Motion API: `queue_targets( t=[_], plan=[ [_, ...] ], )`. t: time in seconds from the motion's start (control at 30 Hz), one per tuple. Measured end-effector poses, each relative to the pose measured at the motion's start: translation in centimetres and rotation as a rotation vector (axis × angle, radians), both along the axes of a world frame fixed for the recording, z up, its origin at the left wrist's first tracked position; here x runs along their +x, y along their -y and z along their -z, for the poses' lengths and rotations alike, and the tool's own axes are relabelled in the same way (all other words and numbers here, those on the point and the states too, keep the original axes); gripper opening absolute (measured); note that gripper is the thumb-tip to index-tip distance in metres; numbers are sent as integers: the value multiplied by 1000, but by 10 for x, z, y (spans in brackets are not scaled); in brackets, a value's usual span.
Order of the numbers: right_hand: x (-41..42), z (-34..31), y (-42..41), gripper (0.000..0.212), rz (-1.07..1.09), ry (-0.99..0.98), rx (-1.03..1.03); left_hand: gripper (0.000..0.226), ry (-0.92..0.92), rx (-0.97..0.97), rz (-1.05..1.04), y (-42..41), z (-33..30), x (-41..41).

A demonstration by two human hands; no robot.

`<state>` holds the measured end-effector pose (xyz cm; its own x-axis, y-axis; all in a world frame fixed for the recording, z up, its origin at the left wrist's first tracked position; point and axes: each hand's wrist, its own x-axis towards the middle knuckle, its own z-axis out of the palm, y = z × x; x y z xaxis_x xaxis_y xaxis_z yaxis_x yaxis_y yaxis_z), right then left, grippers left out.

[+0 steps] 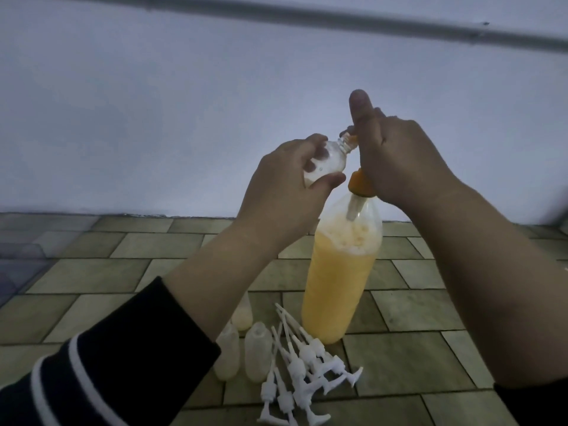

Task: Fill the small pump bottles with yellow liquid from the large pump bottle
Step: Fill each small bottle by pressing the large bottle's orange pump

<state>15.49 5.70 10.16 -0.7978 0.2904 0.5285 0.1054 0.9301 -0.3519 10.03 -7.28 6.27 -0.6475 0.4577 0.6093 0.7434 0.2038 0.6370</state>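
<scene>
Large clear plastic pump bottle (339,272) upright on the tiled floor (415,348), roughly three-quarters full of opaque yellow liquid with froth on top; dip tube visible inside the empty neck. Orange pump head (358,182) on top, mostly covered by the right hand (402,161), fingers curled round it, thumb sticking straight up. Small clear plastic bottle (115,161) held tilted in the left hand (282,186), pinched between thumb below and fingers above, open neck up against the pump's orange spout; a little pale liquid inside, amount hard to judge behind the fingers.

Three more small translucent bottles on the floor below the left forearm: one further back (242,315) with pale yellowish liquid in its lower part, two nearer (226,355) (258,355) side by side, contents not clear in the dim light. Just right of them, a loose heap of white plastic pump tops with dip tubes (304,373), near the large bottle's base; count uncertain.

Dark sleeve with white stripes (101,364) on the left arm. Right sleeve cut off at the frame's edge. Plain pale wall (184,103) behind.
</scene>
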Motion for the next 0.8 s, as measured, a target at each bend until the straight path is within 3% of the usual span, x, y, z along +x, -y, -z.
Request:
queue_targets(
  t=[0.13, 0.37, 0.57, 0.8],
  plan=[
    [-3, 15, 4, 75, 25, -123, -97, 42, 16, 20, 17, -2, 6, -2],
    [-3, 11, 5, 76, 6, -27, -62, 47, 17, 16, 12, -1, 8, -4],
    [-4, 14, 6, 71, 40, -125, -58, 47, -50, 6, -4, -3, 3, -6],
    [-1, 12, 8, 76, 40, -34, -29, 46, 33, 13, 31, -3, 10, -9]
  ],
)
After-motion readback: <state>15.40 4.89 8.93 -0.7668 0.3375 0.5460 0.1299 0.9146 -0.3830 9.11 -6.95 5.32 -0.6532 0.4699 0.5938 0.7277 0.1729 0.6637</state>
